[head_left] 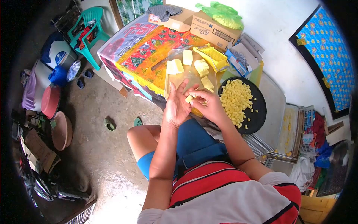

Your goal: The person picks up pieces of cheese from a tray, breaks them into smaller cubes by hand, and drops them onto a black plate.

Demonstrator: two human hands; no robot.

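My left hand (177,106) and my right hand (209,106) meet over the near end of a clear cutting board (177,83). Between their fingertips they pinch a small pale yellow piece (189,99). Several larger yellow slabs (187,58) lie farther up the board, with a knife (164,59) resting at its far left edge. Just right of my right hand sits a round black tray (259,112) heaped with small yellow cubes (235,102).
A yellow plastic container (216,58) and cardboard boxes (214,31) stand at the table's far end on a bright patterned cloth (149,56). Metal trays (294,130) are stacked at right. Basins (50,101), a green chair (87,31) and slippers (110,125) sit on the concrete floor at left.
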